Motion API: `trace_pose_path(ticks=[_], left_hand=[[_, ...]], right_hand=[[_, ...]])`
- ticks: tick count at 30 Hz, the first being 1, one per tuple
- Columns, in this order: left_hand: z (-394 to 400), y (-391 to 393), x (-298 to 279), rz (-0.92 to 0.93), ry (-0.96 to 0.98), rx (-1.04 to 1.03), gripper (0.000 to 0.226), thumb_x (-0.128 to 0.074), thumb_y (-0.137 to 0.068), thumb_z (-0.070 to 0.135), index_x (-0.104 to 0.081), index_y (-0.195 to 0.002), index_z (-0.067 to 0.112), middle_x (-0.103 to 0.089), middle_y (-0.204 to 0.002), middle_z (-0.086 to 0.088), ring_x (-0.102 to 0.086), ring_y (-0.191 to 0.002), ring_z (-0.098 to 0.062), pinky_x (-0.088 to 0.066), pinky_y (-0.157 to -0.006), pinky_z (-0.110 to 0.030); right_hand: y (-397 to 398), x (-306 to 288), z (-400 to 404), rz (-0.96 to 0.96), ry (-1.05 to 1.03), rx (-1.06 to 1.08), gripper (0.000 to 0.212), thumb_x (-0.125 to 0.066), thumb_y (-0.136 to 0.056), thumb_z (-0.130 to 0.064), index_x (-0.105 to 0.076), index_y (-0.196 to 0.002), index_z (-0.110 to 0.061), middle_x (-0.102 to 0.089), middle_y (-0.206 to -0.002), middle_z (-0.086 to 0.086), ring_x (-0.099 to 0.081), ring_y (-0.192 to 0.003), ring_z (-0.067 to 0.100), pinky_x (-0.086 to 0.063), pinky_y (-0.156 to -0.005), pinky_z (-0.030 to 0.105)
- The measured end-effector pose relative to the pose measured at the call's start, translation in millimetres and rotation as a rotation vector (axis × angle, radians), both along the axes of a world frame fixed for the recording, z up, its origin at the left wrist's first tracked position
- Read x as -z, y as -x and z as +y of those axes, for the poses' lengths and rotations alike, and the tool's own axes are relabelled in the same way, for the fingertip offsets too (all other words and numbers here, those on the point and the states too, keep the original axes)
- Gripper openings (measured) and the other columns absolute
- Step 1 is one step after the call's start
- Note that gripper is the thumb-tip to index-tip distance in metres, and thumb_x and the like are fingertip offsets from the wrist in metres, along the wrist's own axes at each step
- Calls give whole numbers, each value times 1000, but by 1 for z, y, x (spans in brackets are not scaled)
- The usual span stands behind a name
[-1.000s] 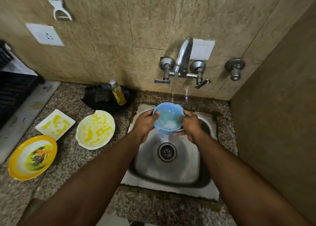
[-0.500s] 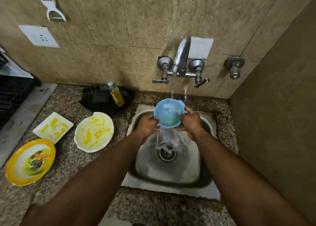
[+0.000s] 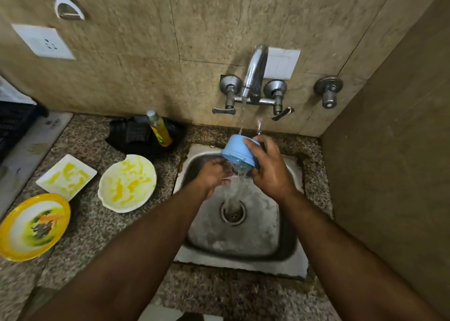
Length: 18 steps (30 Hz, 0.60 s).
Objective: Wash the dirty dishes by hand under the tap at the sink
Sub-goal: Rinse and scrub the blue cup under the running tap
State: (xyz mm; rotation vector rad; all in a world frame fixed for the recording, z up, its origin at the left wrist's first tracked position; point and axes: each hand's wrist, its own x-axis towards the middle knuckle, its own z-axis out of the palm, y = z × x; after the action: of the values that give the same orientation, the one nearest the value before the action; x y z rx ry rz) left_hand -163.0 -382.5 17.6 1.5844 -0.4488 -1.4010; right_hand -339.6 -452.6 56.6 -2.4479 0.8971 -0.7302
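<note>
The right hand [image 3: 270,172] grips the blue bowl [image 3: 237,154], tipped over under the tap [image 3: 253,75] at twelve o'clock of the sink [image 3: 243,267]; the left hand [image 3: 214,174] looks loosely open below it, though splashing water blurs the fingers. This is rinsing, I think, and next comes a stained plate [image 3: 127,183] from nine o'clock. The yellow bottle [image 3: 159,128] has a label too small to read.

No text, label or number is legible anywhere.

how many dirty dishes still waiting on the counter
3, all left of the sink: a white square plate, a white round bowl beside it, and a yellow-rimmed plate nearest the camera. None looks hidden.
</note>
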Motion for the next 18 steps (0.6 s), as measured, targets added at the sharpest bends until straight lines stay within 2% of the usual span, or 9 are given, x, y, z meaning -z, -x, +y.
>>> trace_pose_path(ticks=[3,5,8,9,11,13,14,16,18], left_hand=[[2,-4,-6,-19,49,-18,27,-57,-106,18,-66,-130,10,-77,-111,-5,-74,-100,-20,-57,-82,-35],[3,-6,-9,-20,73,-49,28,-58,-106,18,-65,-131,10,-75,-111,-8,-74,-95,-22,-57,-75,-31],[5,-9,-14,-37,111,-118,23,-63,-104,20,-66,-126,13,-72,-109,-12,-70,-90,-27,-61,-68,-34],[6,-11,-16,-40,120,-143,22,-66,-102,24,-68,-122,16,-74,-110,-11,-71,-93,-30,-60,-69,-38],[9,-15,-22,-8,112,-158,30,-77,-92,30,-72,-118,17,-76,-115,-12,-72,-103,-38,-60,-76,-48],[9,-17,-25,76,108,-155,38,-81,-82,31,-72,-117,17,-74,-121,-18,-70,-110,-46,-60,-83,-60],[10,-17,-29,77,100,-168,31,-78,-85,28,-71,-113,19,-72,-123,-18,-70,-109,-46,-61,-78,-61],[11,-17,-33,6,89,-207,14,-71,-95,28,-68,-108,25,-71,-121,-14,-72,-102,-40,-62,-64,-50],[12,-18,-35,-76,89,-215,20,-67,-99,40,-68,-116,30,-71,-119,-8,-73,-98,-34,-62,-60,-45]], right_hand=[[-1,-7,6,-4,49,-12,87,-67,-71,8,-46,-152,-15,-36,-147,12,-37,-141,29,-39,-116,38],[-3,-10,9,-112,-49,26,87,-64,-68,11,-50,-149,-15,-39,-144,9,-41,-139,25,-43,-113,36],[-12,-13,10,-352,-388,193,76,-63,-72,15,-57,-141,-15,-52,-137,5,-54,-128,16,-51,-100,26],[-17,-16,9,-443,-565,255,69,-65,-76,16,-59,-137,-15,-59,-133,4,-59,-122,17,-55,-94,28],[-24,-19,10,-558,-976,346,52,-66,-85,12,-60,-126,-19,-67,-127,7,-67,-114,27,-63,-80,44],[-30,-13,9,-537,-1127,415,35,-66,-93,1,-59,-121,-18,-68,-127,12,-69,-110,36,-64,-70,51],[-31,-9,11,-476,-1052,451,32,-67,-94,-4,-57,-122,-17,-69,-124,12,-70,-108,37,-63,-71,53],[-31,-4,14,-228,-635,470,37,-68,-91,-9,-57,-125,-16,-70,-118,11,-70,-103,33,-61,-84,50],[-34,-3,23,-61,-303,348,49,-63,-87,-3,-56,-135,-10,-66,-129,13,-64,-113,30,-51,-101,39]])
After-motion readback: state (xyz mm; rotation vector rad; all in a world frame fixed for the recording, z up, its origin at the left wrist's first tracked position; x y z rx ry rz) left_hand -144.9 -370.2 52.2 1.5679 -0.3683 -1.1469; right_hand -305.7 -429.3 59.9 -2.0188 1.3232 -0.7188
